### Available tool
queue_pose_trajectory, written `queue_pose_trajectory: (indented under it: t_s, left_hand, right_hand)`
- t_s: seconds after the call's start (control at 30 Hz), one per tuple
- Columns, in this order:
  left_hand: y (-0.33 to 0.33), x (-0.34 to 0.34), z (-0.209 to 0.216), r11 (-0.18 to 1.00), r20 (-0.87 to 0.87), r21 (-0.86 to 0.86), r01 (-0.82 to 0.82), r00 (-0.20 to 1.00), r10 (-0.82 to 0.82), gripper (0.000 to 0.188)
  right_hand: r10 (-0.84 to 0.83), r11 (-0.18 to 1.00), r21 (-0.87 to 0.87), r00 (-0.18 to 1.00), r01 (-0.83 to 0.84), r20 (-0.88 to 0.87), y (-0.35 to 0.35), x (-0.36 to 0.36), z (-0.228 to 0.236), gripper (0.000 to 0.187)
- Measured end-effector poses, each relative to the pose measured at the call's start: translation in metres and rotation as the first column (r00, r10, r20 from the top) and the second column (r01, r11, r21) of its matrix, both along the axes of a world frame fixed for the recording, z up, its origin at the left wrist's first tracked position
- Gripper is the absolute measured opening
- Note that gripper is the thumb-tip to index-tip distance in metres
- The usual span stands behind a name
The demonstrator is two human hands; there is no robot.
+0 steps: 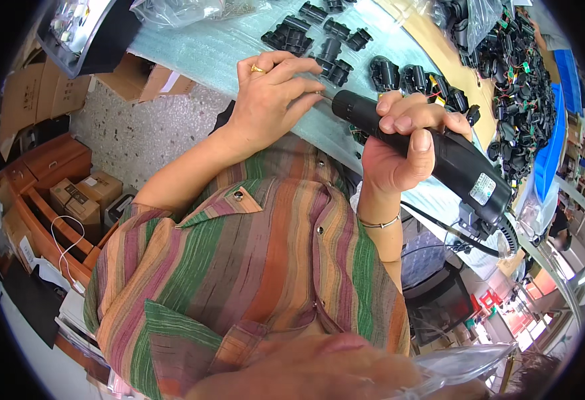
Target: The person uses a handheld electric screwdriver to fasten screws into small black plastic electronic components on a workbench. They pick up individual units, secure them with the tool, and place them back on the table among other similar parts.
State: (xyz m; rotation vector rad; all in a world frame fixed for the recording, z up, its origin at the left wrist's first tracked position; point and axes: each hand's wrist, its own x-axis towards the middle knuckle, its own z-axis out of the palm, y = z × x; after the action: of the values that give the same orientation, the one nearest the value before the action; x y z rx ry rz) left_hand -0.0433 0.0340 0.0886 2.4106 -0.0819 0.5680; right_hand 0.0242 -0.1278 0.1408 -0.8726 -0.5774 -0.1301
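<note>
My right hand (402, 143) is wrapped round a black electric screwdriver (462, 163), held tilted with its thin bit toward my left hand. The left hand (269, 97), a ring on one finger, has thumb and fingertips brought together right at the tip of the bit. Whatever lies between those fingertips is too small to make out. Just beyond the hands, several black plastic housings (333, 61) lie on a pale foam-covered table (202, 55). More black round parts (384, 72) sit past the screwdriver's nose, some with coloured wires.
A large heap of black parts with green boards (522, 100) fills the right side, beside a blue bin edge (547, 167). The screwdriver's black cable (449, 230) loops below it. A lamp-like box (82, 33) and clear plastic bags (172, 12) stand at the far left. Cardboard boxes (129, 77) are below.
</note>
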Motion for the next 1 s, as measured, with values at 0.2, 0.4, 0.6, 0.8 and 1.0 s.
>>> queue_pose_trajectory:
  t_s: [0.2, 0.4, 0.6, 0.8, 1.0]
  left_hand:
    - [-0.005, 0.001, 0.003, 0.999, -0.017, 0.001, 0.041, 0.999, -0.041, 0.016]
    - [-0.010, 0.003, -0.002, 0.998, 0.003, -0.034, 0.055, 0.998, -0.055, 0.012]
    - [-0.020, 0.010, 0.003, 0.990, -0.007, -0.065, 0.121, 0.992, -0.122, 0.012]
    - [-0.032, 0.020, 0.010, 0.974, 0.017, -0.071, 0.216, 0.976, -0.216, 0.014]
    - [-0.036, 0.021, 0.003, 0.953, 0.069, -0.089, 0.290, 0.956, -0.284, 0.023]
  right_hand:
    - [-0.026, 1.000, -0.010, 1.000, 0.026, -0.006, -0.004, 0.001, 0.001, 0.040]
    - [-0.017, 1.000, 0.004, 1.000, 0.017, 0.005, -0.007, 0.003, 0.000, 0.040]
    - [0.024, 0.998, -0.067, 0.998, -0.021, 0.055, -0.021, 0.009, 0.007, 0.042]
    - [0.024, 0.990, -0.141, 0.999, -0.017, 0.047, -0.044, 0.016, 0.014, 0.042]
    - [-0.060, 0.979, -0.191, 0.997, 0.068, 0.045, -0.075, 0.023, 0.021, 0.041]
